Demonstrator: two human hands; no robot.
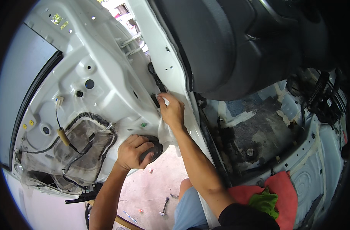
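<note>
A white cloth hangs from my right hand, whose fingers are closed on it in the gap between the door and the body pillar. Right by these fingertips a black ribbed cable boot runs across the gap. My left hand is lower, at the edge of the stripped white car door. Its fingers curl over a dark round part there; I cannot make out exactly what that is.
A tan-wrapped connector and loose wires hang on the door's inner side, over clear film. The black dashboard overhangs the bare car floor. A red cloth and green cloth lie at the sill. A tool lies on the ground.
</note>
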